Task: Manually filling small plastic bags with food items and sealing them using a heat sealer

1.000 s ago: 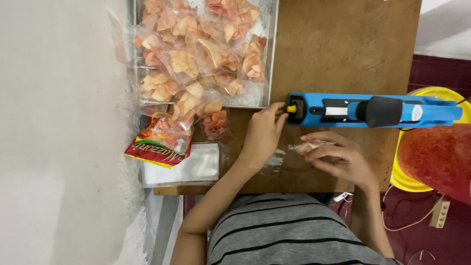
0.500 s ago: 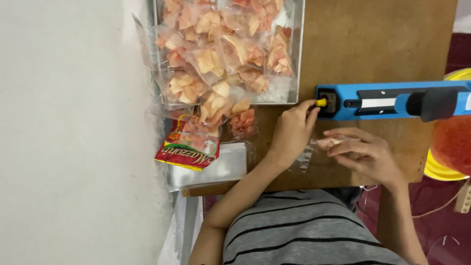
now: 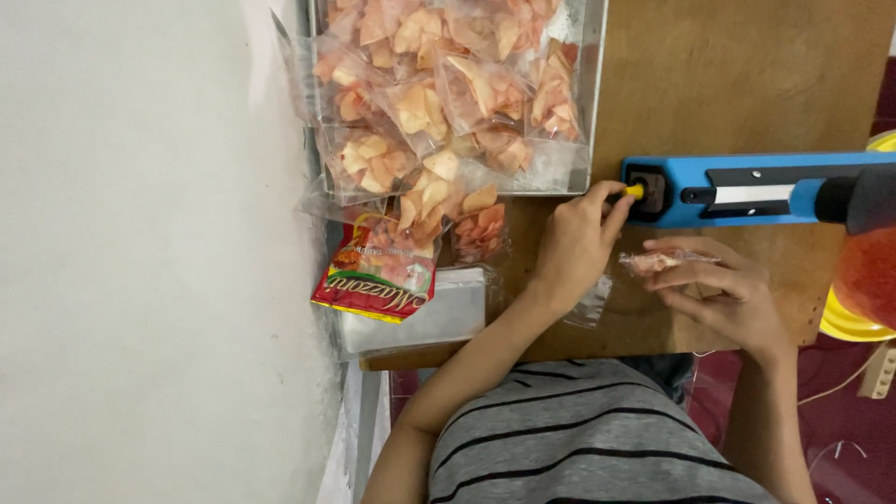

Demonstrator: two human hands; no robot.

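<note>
Left fingertips pinched on the sealer's yellow knob; small bag held beside it

The left hand (image 3: 574,247) is seen with fingers drawn together on the yellow knob (image 3: 635,191) at the near end of the blue heat sealer (image 3: 747,189), whose long axis is laid across the wooden table (image 3: 728,84), away from that hand. Just beside it, a small clear bag (image 3: 653,262) is gripped in the closed fingers of the right hand (image 3: 719,294), below the sealer. A tray (image 3: 583,159) of filled snack bags (image 3: 420,103) is set beyond the left hand.
</note>
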